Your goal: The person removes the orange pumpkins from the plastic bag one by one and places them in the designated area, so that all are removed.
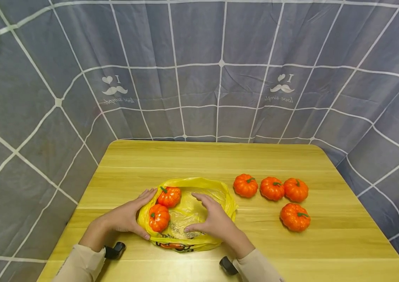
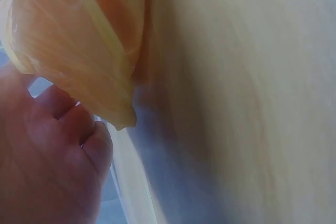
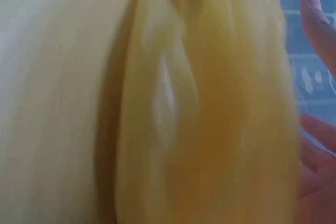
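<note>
A yellow plastic bag (image 1: 192,203) lies spread on the table with its mouth facing up. Inside, at its left end, sit two small orange pumpkins, a rear one (image 1: 170,197) and a front one (image 1: 159,218). My left hand (image 1: 127,215) rests against the bag's left side, fingers extended and thumb toward the front; the bag (image 2: 73,40) also shows beside that hand in the left wrist view. Over the right part of the bag's mouth is my right hand (image 1: 217,220), thumb and fingers spread apart with nothing between them. The right wrist view shows the bag (image 3: 226,103) close up, blurred.
Right of the bag, several more pumpkins stand on the wooden table (image 1: 199,156): a left one (image 1: 245,185), a middle one (image 1: 272,188), a right one (image 1: 296,190) and a nearer one (image 1: 295,217). A grey curtain (image 1: 199,86) with white lines surrounds the table's back and sides.
</note>
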### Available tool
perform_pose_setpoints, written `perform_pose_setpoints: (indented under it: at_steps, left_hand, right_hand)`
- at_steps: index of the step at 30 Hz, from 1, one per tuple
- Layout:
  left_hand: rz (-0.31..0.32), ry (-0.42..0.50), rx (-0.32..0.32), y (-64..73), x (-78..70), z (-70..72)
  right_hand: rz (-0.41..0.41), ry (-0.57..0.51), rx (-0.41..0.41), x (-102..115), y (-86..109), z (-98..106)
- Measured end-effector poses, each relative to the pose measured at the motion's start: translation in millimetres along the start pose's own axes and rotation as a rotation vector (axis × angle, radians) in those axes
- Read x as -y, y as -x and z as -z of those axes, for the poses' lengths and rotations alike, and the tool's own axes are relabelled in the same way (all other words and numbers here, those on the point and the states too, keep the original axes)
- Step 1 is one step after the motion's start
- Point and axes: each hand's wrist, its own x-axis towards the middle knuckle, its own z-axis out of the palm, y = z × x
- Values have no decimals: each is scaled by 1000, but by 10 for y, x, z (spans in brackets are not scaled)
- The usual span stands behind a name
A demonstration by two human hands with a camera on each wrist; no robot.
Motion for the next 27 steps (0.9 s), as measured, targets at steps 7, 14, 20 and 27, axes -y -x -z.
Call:
perform_pose_setpoints:
  at_steps: [7,14,20,27]
  left_hand:
    - [-3,3,-5,3,19,-17]
    - [-1,-4,-4,1,2,-14]
    - [-1,2,-5,7,-1,-10]
    - [-6,-11,-5,-6,-5,-14]
  right_hand:
    - [13,11,51,61,-144,-344]
    - [43,22,65,89,-226,-468]
    - [92,32,38,84,-257,-530]
    - [163,49,36,104,-282,-599]
